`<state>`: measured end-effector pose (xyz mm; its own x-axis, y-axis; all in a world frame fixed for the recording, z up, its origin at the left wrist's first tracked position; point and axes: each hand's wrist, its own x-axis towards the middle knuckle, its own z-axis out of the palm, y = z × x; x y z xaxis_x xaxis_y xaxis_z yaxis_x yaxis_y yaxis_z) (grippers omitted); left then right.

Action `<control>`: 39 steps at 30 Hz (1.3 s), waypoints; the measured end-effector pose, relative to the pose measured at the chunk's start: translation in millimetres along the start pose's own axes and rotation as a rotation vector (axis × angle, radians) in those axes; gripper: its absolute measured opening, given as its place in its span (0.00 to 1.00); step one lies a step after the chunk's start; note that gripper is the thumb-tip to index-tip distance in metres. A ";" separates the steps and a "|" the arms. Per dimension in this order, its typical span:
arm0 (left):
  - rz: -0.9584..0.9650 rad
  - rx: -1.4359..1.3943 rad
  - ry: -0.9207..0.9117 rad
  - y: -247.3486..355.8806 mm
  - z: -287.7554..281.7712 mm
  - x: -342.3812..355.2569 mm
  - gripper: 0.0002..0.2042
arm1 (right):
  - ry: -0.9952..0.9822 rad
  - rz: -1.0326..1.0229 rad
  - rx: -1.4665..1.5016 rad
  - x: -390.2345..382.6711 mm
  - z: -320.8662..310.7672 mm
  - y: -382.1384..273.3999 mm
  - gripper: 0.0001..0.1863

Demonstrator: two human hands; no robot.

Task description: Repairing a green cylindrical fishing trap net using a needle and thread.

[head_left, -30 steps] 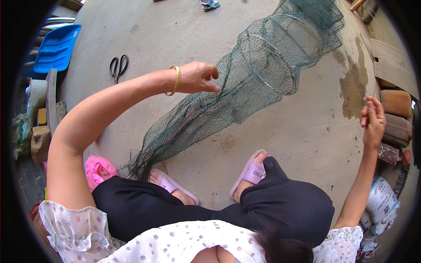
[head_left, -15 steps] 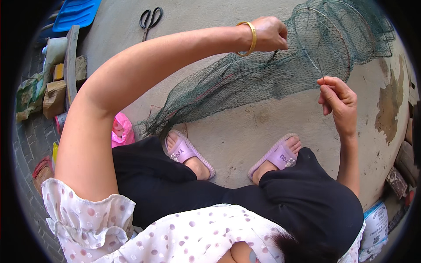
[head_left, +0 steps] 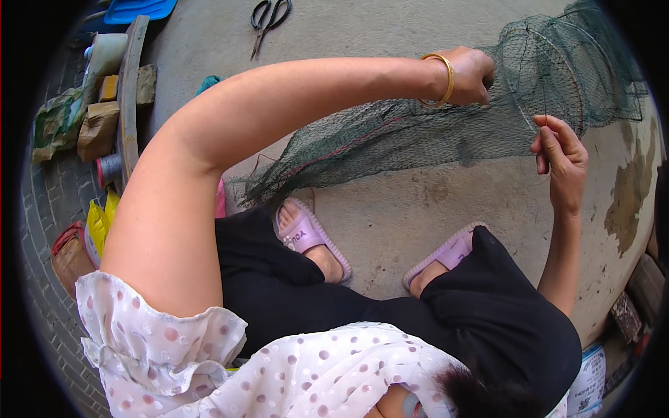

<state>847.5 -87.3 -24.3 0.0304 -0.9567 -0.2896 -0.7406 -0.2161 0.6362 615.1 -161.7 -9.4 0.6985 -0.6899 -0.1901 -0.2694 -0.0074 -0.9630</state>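
Green net (head_left: 432,136): It lies on the floor (head_left: 390,237) in front of the person, skinny on the left and puffed out on the right.
Hoops (head_left: 580,104): They are round and make the right part of the net wide.
Right hand (head_left: 561,150): The thumb and finger are pinched tight on a thin dark thread (head_left: 545,83). It runs up in front of the net.
Left hand (head_left: 465,75): It is curled up over the net, fingers bent in. The tips are hidden, so one cannot tell if it holds anything.
Hands' move: A second ago the right hand was well apart from the net, off to the right, and the left fingers were looser. Now the right hand is by the hoops, and the left is curled.
Working spot: Both hands are now near the same part of the net, so the work seems to be there.
Gold bangle (head_left: 449,78): It is on the left wrist.
Purple slippers (head_left: 306,233): They are on the person's feet, nearer than the net.
Scissors (head_left: 262,31): They lie past the left arm, with no hand on them.
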 end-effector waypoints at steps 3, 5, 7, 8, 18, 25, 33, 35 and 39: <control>0.032 -0.028 0.023 -1.6 -6.9 -4.0 0.18 | -0.010 0.029 0.027 -14.7 5.6 1.5 0.11; 0.044 -0.034 0.048 -1.3 -8.7 -2.2 0.17 | -0.027 0.069 0.015 -21.4 7.0 -1.2 0.13; 0.050 -0.040 0.058 -5.1 -11.0 -3.1 0.16 | -0.042 0.083 0.033 -23.1 13.6 3.6 0.13; 0.050 -0.043 0.062 -8.6 -12.0 -5.2 0.16 | -0.050 0.096 0.045 -22.3 18.2 7.5 0.13; 0.014 -0.171 0.002 -7.9 -14.4 1.7 0.12 | -0.008 0.175 0.143 -27.2 17.6 4.7 0.10; -0.009 -0.374 -0.069 -1.5 -8.9 1.6 0.09 | -0.014 0.281 0.023 -38.9 7.4 -14.9 0.09; -0.049 -0.440 -0.067 1.2 -11.6 -3.3 0.08 | -0.006 0.214 -0.138 -35.7 17.0 -23.9 0.10; -0.063 -0.474 -0.099 0.0 -16.5 -6.7 0.08 | -0.015 0.182 -0.139 -31.3 21.1 -19.0 0.10; -0.103 -0.637 -0.183 0.4 -22.2 -9.8 0.07 | -0.035 0.181 -0.197 -23.3 25.1 -16.7 0.09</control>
<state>861.8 -82.4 -5.3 -0.0766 -0.8887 -0.4521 -0.1973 -0.4309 0.8806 620.0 -127.3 6.3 0.6488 -0.6671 -0.3660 -0.5134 -0.0288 -0.8577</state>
